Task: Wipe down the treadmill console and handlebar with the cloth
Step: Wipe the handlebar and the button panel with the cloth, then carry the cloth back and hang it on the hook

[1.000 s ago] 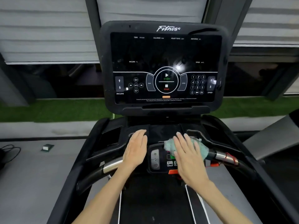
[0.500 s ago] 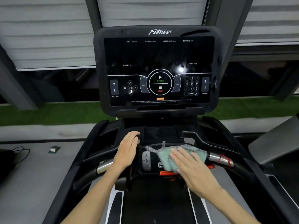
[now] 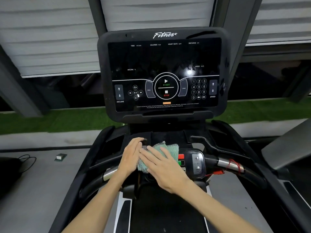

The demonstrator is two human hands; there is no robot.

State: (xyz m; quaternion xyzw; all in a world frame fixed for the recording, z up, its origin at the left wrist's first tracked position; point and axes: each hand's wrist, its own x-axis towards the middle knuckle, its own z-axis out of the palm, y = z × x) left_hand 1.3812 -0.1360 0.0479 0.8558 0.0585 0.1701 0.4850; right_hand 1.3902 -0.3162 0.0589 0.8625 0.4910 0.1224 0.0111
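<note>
Pressing cloth (image 3: 169,148), R hand (image 3: 165,167) flat; L hand (image 3: 132,155) flat beside; console (image 3: 161,61) reads "Fitness".

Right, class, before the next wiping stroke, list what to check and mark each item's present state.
1. Right hand flat on the green cloth: ok.
2. Left hand open, resting beside the cloth: ok.
3. Console screen readouts blank: ok.
4. Red cord on the handlebar grip apart from the cloth: ok.
5. Cloth dampness: cannot tell.

Bare L hand (image 3: 131,158), R hand (image 3: 165,167), forearms (image 3: 213,206)
</note>
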